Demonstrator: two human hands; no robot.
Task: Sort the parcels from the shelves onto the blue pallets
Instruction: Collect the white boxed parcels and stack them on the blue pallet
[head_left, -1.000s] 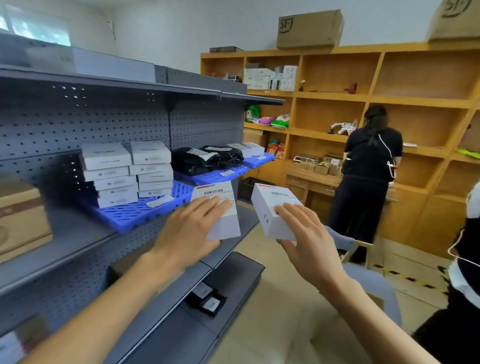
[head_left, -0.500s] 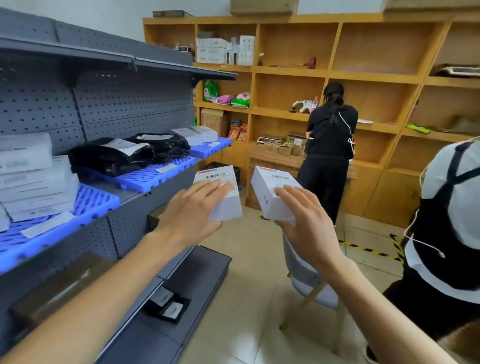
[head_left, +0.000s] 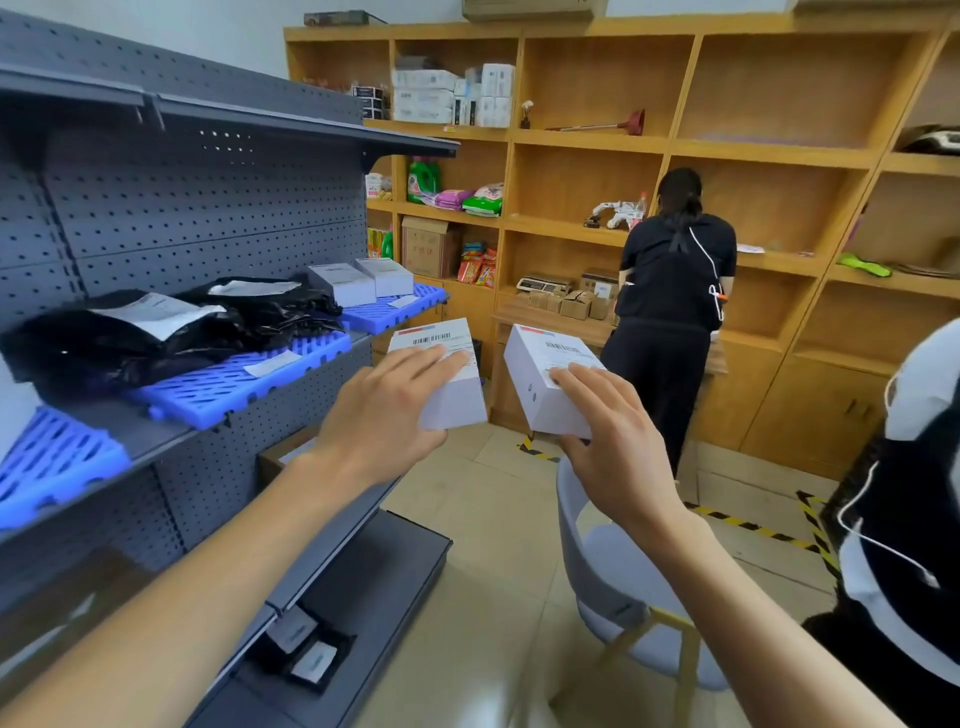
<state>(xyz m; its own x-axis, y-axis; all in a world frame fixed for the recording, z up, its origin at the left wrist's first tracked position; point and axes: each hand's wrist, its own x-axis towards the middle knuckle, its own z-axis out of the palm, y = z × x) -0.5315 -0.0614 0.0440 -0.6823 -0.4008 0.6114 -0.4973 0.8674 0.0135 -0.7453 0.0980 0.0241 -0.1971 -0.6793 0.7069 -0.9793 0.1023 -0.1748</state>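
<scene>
With one white parcel (head_left: 441, 379) grasped in your left grip (head_left: 387, 410) and another parcel (head_left: 545, 384) in your right grip (head_left: 613, 441), labels face up for reading. Ahead-left of your grips, the far blue pallet (head_left: 395, 312) carries matching boxes.

Both bare forearms extended toward frame centre, left hand (head_left: 382, 415) and right hand (head_left: 615, 441) each curled in a grip, held level, side by side.

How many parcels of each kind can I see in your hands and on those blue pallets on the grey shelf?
White boxes in hands: 2, left hand's box, right hand's box
White boxes on far blue pallet: 2
Black bags on middle blue pallet: 2
Total: 6
</scene>
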